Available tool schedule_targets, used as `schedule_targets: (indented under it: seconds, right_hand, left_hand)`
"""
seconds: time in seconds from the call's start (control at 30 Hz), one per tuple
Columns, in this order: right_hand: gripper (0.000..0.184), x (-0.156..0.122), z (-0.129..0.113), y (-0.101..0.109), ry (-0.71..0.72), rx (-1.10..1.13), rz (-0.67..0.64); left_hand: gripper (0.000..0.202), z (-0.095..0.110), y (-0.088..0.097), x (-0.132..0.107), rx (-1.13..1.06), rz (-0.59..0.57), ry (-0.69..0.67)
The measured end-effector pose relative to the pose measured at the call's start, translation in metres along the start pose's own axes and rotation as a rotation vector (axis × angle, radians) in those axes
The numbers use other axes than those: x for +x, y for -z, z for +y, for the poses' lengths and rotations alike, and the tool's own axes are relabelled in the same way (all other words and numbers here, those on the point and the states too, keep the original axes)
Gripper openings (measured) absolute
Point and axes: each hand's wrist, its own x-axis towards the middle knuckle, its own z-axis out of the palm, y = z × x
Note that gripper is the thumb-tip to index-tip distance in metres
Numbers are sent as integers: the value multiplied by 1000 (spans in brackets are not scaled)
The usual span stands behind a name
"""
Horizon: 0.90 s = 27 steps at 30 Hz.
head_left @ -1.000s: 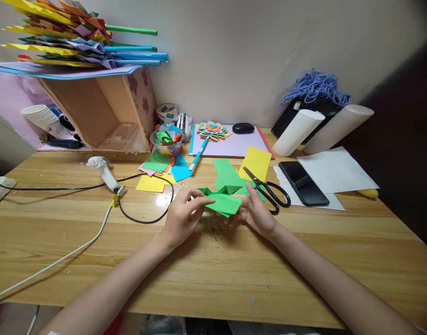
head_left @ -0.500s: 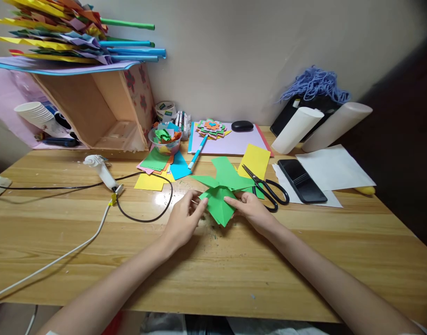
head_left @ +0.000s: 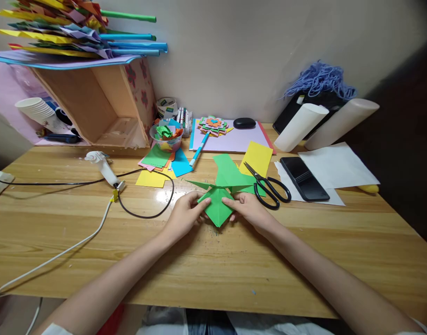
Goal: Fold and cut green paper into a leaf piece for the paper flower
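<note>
Folded green paper [head_left: 218, 209] has turned since a second ago, one corner now toward the person. Left hand [head_left: 183, 213] and right hand [head_left: 251, 210] pinch its opposite edges, thumbs on top, over the table [head_left: 213, 272]; scissors [head_left: 261, 178] lie near the right hand.

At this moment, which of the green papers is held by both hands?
The folded green paper, gripped by the left hand and the right hand. The green sheet beside the scissors and the green square near the bowl lie unheld.
</note>
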Motion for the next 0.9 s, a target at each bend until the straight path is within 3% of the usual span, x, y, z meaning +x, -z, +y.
schedule_targets:
  seconds: [0.17,0.47,0.9]
  right_hand:
    - [33,0,1,-1,-2,-2,24]
    - [36,1,-4,3,-47,13,-23]
    - [27,-5,-7,0,-31,-37,-22]
  left_hand:
    - [29,-3,-2,3,-69,-72,56]
    - [28,-5,-2,4,-111,-63,100]
    - [32,-2,-4,0,115,-9,60]
